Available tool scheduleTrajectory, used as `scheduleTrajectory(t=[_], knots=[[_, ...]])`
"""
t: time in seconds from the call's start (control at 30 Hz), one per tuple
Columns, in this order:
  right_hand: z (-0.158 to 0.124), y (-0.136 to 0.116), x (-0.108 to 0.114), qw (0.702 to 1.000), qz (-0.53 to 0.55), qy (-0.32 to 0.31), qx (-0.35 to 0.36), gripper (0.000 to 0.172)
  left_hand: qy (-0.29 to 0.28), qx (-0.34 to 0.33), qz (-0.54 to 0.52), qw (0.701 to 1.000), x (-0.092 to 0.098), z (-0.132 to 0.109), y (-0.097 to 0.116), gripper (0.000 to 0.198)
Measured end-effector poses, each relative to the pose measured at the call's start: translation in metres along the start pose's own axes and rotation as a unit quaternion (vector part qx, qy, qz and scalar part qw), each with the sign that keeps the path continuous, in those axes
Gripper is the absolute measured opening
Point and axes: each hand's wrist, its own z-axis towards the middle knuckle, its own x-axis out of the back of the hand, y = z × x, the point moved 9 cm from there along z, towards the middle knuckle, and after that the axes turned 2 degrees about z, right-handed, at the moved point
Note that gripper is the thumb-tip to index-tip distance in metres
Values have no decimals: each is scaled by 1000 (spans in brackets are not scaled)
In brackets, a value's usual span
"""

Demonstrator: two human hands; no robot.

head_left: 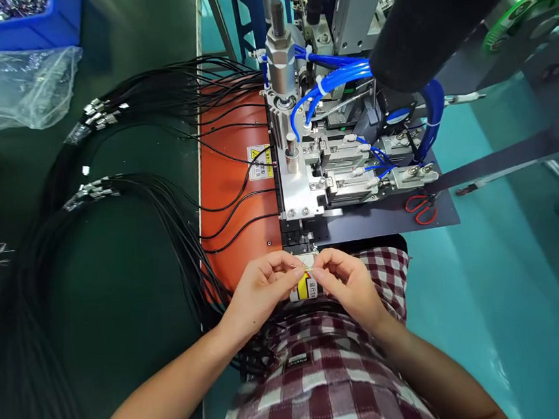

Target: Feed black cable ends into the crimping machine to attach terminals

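Observation:
My left hand (262,289) and my right hand (348,283) meet in front of my lap, just below the front end of the metal machine (302,191). Both are closed in pinches, thumb against fingertips, with the tips almost touching. Between them is something thin and pale, too small to make out. Behind the fingertips shows a white and yellow label (303,287). Black cables (178,225) run over the orange cover (237,206) to the left of the machine.
A blue bin (43,25) of small metal parts and a clear plastic bag (19,89) lie at the upper left. Bundled black cables (28,309) curve across the dark green table (119,282). Red-handled scissors (422,209) rest on the grey plate right of the machine.

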Motion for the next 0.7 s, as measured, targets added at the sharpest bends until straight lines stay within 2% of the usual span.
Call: scheduleTrajectory(t=[0.23, 0.47, 0.7], knots=[[-2, 1, -4, 1000, 2, 3, 22, 22, 15, 1, -6, 1000, 3, 0, -4, 28], [-2, 3, 2, 1000, -9, 10, 21, 20, 20, 5, -5, 1000, 3, 0, -7, 28], [-3, -6, 0, 995, -59, 32, 78, 12, 16, 8, 22, 1000, 1, -1, -8, 31]])
